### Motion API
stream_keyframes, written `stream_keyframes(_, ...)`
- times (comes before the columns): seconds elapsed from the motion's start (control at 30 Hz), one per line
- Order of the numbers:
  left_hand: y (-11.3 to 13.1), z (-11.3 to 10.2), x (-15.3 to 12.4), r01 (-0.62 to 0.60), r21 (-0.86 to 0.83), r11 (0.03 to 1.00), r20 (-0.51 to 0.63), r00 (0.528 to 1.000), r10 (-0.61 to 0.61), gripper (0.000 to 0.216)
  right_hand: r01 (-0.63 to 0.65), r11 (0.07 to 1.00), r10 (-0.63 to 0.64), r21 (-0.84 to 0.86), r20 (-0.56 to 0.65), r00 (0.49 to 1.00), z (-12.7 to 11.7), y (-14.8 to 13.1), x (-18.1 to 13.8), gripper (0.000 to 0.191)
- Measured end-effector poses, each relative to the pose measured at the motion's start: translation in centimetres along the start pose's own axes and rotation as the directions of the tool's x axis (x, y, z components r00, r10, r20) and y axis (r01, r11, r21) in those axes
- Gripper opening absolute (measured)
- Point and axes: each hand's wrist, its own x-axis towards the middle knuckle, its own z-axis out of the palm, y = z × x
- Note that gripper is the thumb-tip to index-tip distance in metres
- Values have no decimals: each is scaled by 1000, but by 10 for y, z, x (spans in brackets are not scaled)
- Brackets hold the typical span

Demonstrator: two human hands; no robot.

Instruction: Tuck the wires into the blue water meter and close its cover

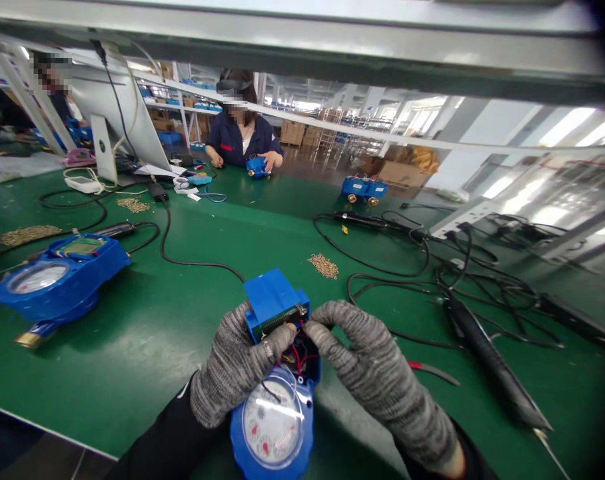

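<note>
A blue water meter (275,427) with a round white dial stands on the green table (182,313) right in front of me. Its blue lid (270,297) is tipped up and back, showing red and black wires inside. My left hand (235,363), in a grey knit glove, grips the meter's left side with the thumb at the lid's edge. My right hand (377,373), also gloved, pinches at the lid's right corner above the wires.
A second blue meter (57,280) lies at the left. An electric screwdriver (492,363) and tangled black cables (432,267) lie at the right. Small screw piles (324,265) dot the table. A person (242,133) across holds another meter; two more meters (363,189) stand beyond.
</note>
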Motion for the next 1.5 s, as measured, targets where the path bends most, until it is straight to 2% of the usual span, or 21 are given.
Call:
stream_keyframes(0.07,1,-1,2,6,99,995,-26,1000,-4,19,217,943,-234,-252,-41,971,1,-3,3,20)
stream_keyframes(0.13,3,-4,5,14,157,988,-1,1000,-14,19,414,810,-425,-414,70,902,-1,-6,10,31)
stream_keyframes(0.2,5,-8,7,32,163,986,79,996,-46,22,527,731,-504,-432,178,845,-5,-7,17,38)
stream_keyframes(0.23,6,-10,8,42,159,986,118,991,-61,23,543,732,-516,-411,186,836,-8,-5,20,36)
stream_keyframes(0.33,8,-14,9,54,98,994,188,980,-71,26,458,850,-445,-260,111,888,-16,6,23,21)
stream_keyframes(0.43,10,-16,8,75,-70,995,249,967,-55,28,254,967,-256,39,106,961,-22,20,20,8)
stream_keyframes(0.5,10,-17,8,87,-148,985,252,966,-48,27,134,975,-163,178,157,974,-23,26,17,8)
stream_keyframes(0.6,9,-19,8,61,-150,987,199,979,-30,23,42,964,-100,263,209,973,-21,27,16,11)
stream_keyframes(0.83,10,-20,6,87,-219,972,215,976,-39,31,17,957,-69,289,170,983,-13,19,18,9)
stream_keyframes(0.97,14,-22,7,96,-313,945,256,966,-14,30,90,973,-120,212,136,983,-7,21,14,8)
stream_keyframes(1.07,15,-25,8,93,-318,943,292,956,4,29,125,960,-158,249,119,980,-4,20,14,11)
stream_keyframes(1.27,10,-27,7,19,-230,973,288,956,49,27,58,945,-99,322,113,989,-2,20,18,6)
stream_keyframes(1.4,0,-29,4,82,-277,957,297,955,5,46,18,904,-92,428,152,984,4,23,22,4)
stream_keyframes(1.5,-4,-31,5,108,-292,950,274,961,-25,48,-12,890,-63,457,149,987,9,22,27,5)
